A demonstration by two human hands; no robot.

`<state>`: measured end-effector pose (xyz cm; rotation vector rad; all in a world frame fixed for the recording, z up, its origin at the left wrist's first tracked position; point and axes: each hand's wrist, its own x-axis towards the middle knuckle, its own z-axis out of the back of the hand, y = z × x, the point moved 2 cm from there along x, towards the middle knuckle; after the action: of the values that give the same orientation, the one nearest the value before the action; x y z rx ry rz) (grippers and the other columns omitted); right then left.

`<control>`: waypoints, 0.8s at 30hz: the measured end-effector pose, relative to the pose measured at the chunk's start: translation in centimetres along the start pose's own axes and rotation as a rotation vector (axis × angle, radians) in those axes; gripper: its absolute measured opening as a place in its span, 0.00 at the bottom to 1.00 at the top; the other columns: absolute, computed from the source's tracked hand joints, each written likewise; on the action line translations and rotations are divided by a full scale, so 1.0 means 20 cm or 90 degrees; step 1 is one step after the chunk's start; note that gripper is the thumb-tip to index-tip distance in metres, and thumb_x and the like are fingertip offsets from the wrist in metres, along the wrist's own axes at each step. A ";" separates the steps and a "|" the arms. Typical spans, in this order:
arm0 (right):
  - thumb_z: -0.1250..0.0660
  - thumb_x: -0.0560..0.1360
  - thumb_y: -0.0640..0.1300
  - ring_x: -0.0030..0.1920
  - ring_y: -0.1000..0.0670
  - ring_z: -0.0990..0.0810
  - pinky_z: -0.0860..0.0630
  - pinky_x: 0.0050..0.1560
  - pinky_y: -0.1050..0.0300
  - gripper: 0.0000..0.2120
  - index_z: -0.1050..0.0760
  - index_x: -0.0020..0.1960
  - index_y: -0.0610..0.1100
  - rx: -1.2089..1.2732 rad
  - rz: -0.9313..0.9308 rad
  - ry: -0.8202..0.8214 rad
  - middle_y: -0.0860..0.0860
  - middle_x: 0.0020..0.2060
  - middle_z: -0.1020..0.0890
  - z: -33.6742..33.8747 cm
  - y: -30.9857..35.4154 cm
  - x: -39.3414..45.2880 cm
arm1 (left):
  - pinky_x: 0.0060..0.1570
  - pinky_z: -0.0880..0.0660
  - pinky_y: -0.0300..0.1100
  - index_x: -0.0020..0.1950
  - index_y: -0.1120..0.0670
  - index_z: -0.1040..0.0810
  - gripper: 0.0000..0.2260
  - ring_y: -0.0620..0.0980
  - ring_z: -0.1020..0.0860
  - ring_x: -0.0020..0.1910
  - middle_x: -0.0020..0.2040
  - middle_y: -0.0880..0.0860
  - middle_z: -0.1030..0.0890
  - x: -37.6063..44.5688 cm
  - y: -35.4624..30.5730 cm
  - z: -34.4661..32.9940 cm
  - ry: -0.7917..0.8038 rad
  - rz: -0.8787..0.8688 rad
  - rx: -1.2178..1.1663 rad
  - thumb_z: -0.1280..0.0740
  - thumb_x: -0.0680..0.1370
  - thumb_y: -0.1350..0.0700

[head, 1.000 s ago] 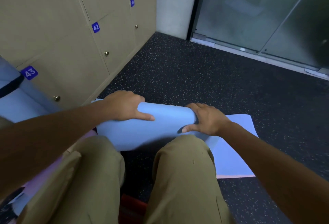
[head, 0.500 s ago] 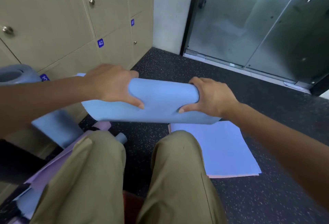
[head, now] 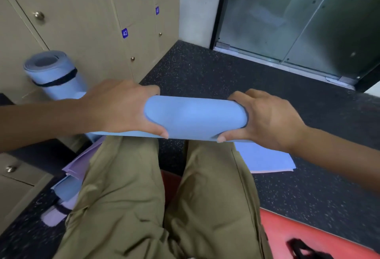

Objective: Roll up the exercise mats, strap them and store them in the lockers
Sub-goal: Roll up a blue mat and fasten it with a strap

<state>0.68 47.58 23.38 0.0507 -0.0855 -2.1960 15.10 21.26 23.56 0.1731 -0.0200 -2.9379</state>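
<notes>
I hold a rolled light blue exercise mat (head: 195, 117) level above my knees. My left hand (head: 121, 108) grips its left part, fingers over the top and thumb underneath. My right hand (head: 265, 117) grips its right end the same way. A loose blue tail of mat (head: 265, 160) lies on the floor below the roll. Another blue rolled mat (head: 53, 73) with a black strap round it stands upright against the beige lockers (head: 86, 12). One locker at the lower left stands open, dark inside (head: 39, 154).
More mats, purple (head: 82, 164) and blue (head: 67, 188), lie beside my left leg near the open locker. A red seat (head: 308, 236) with a black strap (head: 304, 250) is under me at the lower right. Glass doors (head: 298, 16) close the far side of the dark speckled floor (head: 226, 73).
Both hands have lifted the rolled mat off the floor to knee height. My view has risen, bringing the strapped upright mat by the lockers into sight.
</notes>
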 end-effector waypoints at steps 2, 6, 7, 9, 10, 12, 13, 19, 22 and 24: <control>0.38 0.59 0.83 0.51 0.50 0.25 0.33 0.41 0.53 0.39 0.30 0.60 0.60 -0.007 -0.003 0.029 0.56 0.48 0.24 -0.05 0.03 -0.06 | 0.40 0.25 0.47 0.54 0.43 0.28 0.37 0.48 0.23 0.39 0.38 0.44 0.23 -0.07 -0.03 -0.05 0.018 0.004 -0.003 0.37 0.58 0.17; 0.41 0.57 0.84 0.49 0.49 0.26 0.36 0.43 0.54 0.41 0.30 0.59 0.57 -0.024 -0.012 0.057 0.54 0.47 0.25 -0.15 0.08 -0.14 | 0.42 0.25 0.47 0.51 0.45 0.31 0.37 0.48 0.25 0.41 0.37 0.44 0.26 -0.15 -0.05 -0.17 0.038 -0.002 0.000 0.39 0.60 0.16; 0.42 0.57 0.84 0.48 0.49 0.26 0.36 0.42 0.53 0.40 0.30 0.58 0.58 -0.021 -0.012 0.067 0.54 0.46 0.25 -0.17 0.09 -0.16 | 0.45 0.24 0.47 0.51 0.45 0.32 0.37 0.48 0.26 0.44 0.40 0.44 0.25 -0.16 -0.05 -0.20 0.048 -0.008 -0.012 0.41 0.60 0.15; 0.41 0.58 0.84 0.48 0.51 0.26 0.35 0.41 0.53 0.38 0.31 0.57 0.59 0.006 -0.011 0.097 0.56 0.45 0.26 -0.20 0.10 -0.18 | 0.52 0.25 0.47 0.56 0.44 0.28 0.40 0.46 0.29 0.56 0.53 0.41 0.27 -0.18 -0.04 -0.27 0.066 -0.032 -0.040 0.44 0.60 0.14; 0.40 0.59 0.84 0.48 0.52 0.27 0.34 0.42 0.53 0.37 0.32 0.56 0.60 0.026 -0.012 0.114 0.56 0.44 0.27 -0.22 0.11 -0.19 | 0.56 0.25 0.47 0.61 0.44 0.26 0.43 0.44 0.33 0.62 0.60 0.39 0.30 -0.19 -0.04 -0.30 0.070 -0.045 -0.053 0.45 0.60 0.14; 0.39 0.59 0.83 0.48 0.53 0.27 0.30 0.45 0.53 0.35 0.33 0.56 0.62 0.053 -0.006 0.144 0.58 0.43 0.28 -0.26 0.12 -0.20 | 0.61 0.26 0.46 0.65 0.45 0.24 0.47 0.41 0.40 0.70 0.68 0.38 0.35 -0.22 -0.05 -0.35 0.075 -0.054 -0.080 0.46 0.60 0.14; 0.39 0.59 0.84 0.48 0.54 0.27 0.28 0.47 0.53 0.36 0.32 0.57 0.62 0.049 0.001 0.154 0.58 0.44 0.28 -0.27 0.12 -0.20 | 0.63 0.27 0.47 0.65 0.46 0.24 0.48 0.41 0.42 0.72 0.70 0.38 0.36 -0.23 -0.05 -0.38 0.076 -0.051 -0.098 0.46 0.60 0.14; 0.43 0.64 0.83 0.53 0.51 0.30 0.32 0.52 0.54 0.42 0.29 0.64 0.54 -0.022 0.078 0.077 0.55 0.56 0.29 -0.31 0.11 -0.18 | 0.71 0.32 0.46 0.66 0.48 0.22 0.51 0.41 0.48 0.76 0.75 0.40 0.37 -0.22 -0.05 -0.43 0.072 -0.059 -0.142 0.47 0.59 0.14; 0.43 0.69 0.78 0.52 0.47 0.26 0.27 0.52 0.50 0.40 0.28 0.67 0.50 -0.033 0.126 -0.035 0.52 0.56 0.26 -0.35 0.14 -0.19 | 0.72 0.36 0.45 0.66 0.49 0.22 0.51 0.39 0.51 0.76 0.75 0.38 0.40 -0.18 -0.03 -0.41 0.127 -0.046 -0.186 0.45 0.58 0.15; 0.43 0.71 0.76 0.50 0.46 0.24 0.28 0.50 0.50 0.38 0.25 0.66 0.49 -0.032 0.125 -0.086 0.50 0.53 0.24 -0.39 0.16 -0.18 | 0.71 0.36 0.45 0.64 0.49 0.21 0.50 0.39 0.52 0.76 0.76 0.38 0.42 -0.15 -0.02 -0.42 0.152 -0.051 -0.194 0.45 0.58 0.15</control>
<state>5.91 48.29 15.90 -0.1297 -0.1065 -2.0028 18.96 22.15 15.64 0.4830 0.4754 -2.9290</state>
